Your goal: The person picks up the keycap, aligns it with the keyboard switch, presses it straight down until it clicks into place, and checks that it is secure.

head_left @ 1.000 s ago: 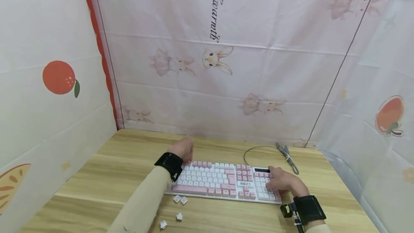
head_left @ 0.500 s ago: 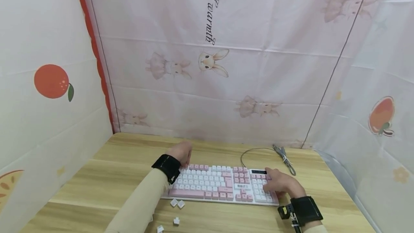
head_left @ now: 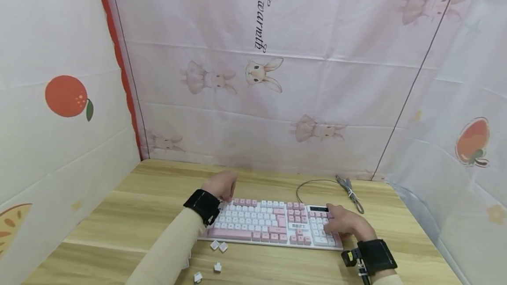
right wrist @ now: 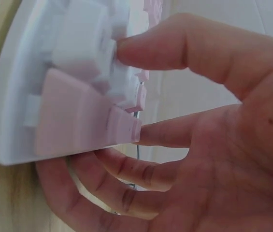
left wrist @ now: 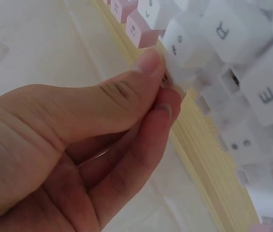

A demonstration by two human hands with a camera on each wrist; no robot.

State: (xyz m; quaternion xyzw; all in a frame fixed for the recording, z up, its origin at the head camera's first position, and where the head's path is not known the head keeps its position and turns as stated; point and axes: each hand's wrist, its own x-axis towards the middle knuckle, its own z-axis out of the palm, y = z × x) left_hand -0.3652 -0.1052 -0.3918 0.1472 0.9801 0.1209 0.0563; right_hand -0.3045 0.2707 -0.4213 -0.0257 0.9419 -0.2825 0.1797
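A pink and white keyboard (head_left: pixel 253 221) lies on the wooden table, its back left corner hidden by my left hand (head_left: pixel 221 186). That hand's thumb and index finger pinch a small pale keycap (left wrist: pixel 175 88) beside the number row in the left wrist view; most of it is covered. White keys and some bare key sockets (left wrist: pixel 230 79) show close by. My right hand (head_left: pixel 343 220) grips the keyboard's right end. Its thumb presses on the number pad, while the other fingers curl round the side and under the edge in the right wrist view.
Several loose white keycaps (head_left: pixel 217 267) lie in front of the keyboard, some partly behind the left sleeve (head_left: pixel 166 243). A bundled grey cable (head_left: pixel 349 191) rests behind the keyboard's right end. Printed cloth (head_left: pixel 237 144) hangs along the table's back and sides.
The left wrist has shifted very slightly left relative to the keyboard. My right hand keeps its grip, and the head view has tilted a little.
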